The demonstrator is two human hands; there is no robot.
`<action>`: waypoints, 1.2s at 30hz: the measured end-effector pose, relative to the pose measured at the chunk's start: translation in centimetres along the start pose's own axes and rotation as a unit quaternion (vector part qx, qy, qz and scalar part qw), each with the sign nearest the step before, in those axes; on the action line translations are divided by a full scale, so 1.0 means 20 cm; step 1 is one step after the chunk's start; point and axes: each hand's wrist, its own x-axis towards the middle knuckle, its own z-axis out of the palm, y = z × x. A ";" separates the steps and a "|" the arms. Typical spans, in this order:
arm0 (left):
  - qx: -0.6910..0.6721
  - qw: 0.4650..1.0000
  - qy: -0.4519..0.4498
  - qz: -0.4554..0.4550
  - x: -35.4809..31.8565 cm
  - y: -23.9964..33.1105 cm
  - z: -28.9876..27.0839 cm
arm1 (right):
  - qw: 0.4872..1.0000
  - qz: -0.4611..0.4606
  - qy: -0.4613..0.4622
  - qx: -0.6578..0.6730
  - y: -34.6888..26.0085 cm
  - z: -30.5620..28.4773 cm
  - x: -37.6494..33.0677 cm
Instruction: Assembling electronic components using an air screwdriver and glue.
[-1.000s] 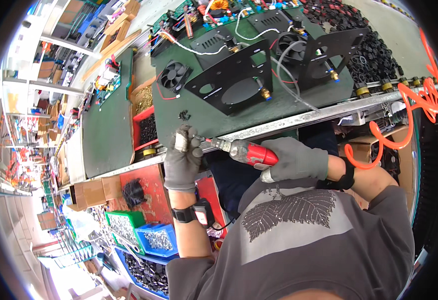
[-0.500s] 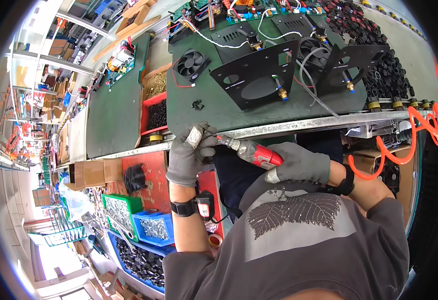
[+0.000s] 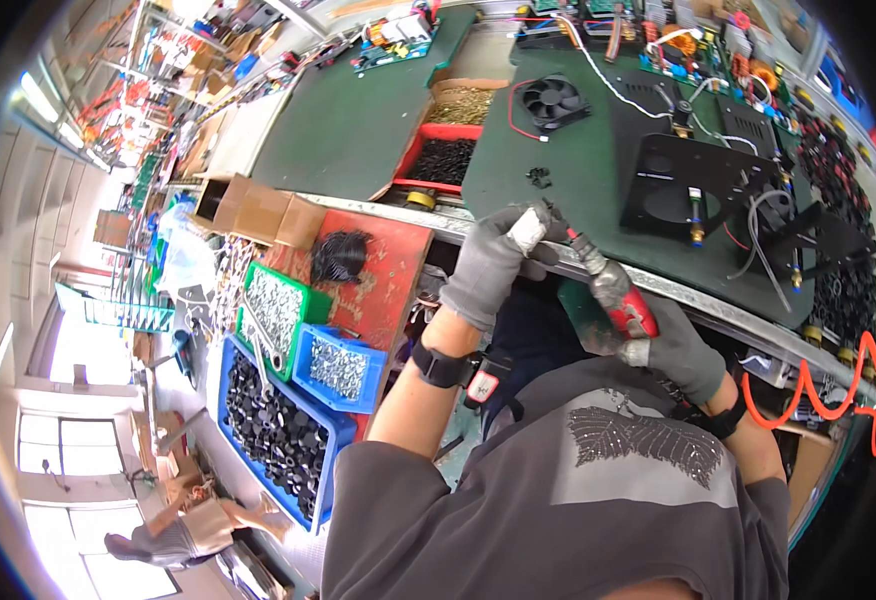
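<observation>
My right hand, in a grey glove, is closed around the red and silver body of a power screwdriver. Its narrow tip points away from me, up and to the left, meeting the fingers of my left hand. That hand is gloved too, with worn white patches at the fingertips, and its fingers are pinched together at the tip; whatever they hold is too small to make out. Just beyond them on the green bench mat lie a few small black parts. Farther off sits a black fan with red wire.
Black metal panels with brass fittings stand at the right of the bench. A red bin of black screws is set into it. To my left are a green bin, a blue bin and a larger blue tray. An orange coiled hose hangs at right.
The view has turned toward the left, so the bench and bins sit farther right in the picture. Both hands keep their grip, with the screwdriver tip still at my left fingers.
</observation>
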 end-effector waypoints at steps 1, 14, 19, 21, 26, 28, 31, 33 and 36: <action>0.021 0.995 0.030 0.096 0.00 -0.04 -0.07 | 1.000 0.000 -0.008 -0.001 -0.04 0.00 -0.01; 0.540 0.797 0.149 -0.226 -0.10 0.02 -1.67 | 0.981 0.016 0.074 -0.177 -0.06 -0.12 -0.16; 0.481 0.809 0.087 -0.327 -0.02 -0.02 -1.79 | 0.990 0.063 0.083 -0.099 -0.11 -0.03 -0.14; 0.449 0.813 0.078 -0.363 0.00 -0.04 -1.83 | 0.992 0.065 0.094 -0.055 -0.11 -0.02 -0.13; 0.440 0.865 0.060 -0.232 -0.01 -0.09 -1.87 | 0.995 0.048 0.041 -0.078 -0.06 -0.03 -0.09; 0.433 0.878 0.077 -0.189 -0.03 -0.15 -1.88 | 0.995 0.053 0.029 -0.079 -0.05 -0.03 -0.07; 0.533 0.825 0.053 -0.182 -0.04 -0.19 -1.98 | 0.993 0.044 0.006 -0.107 0.00 -0.03 -0.03; 0.495 0.840 0.083 -0.206 -0.04 -0.20 -1.97 | 0.990 0.033 0.002 -0.134 0.02 -0.03 0.00; 0.487 0.844 0.042 -0.219 -0.02 -0.17 -1.91 | 0.992 0.024 -0.005 -0.124 0.04 0.02 0.07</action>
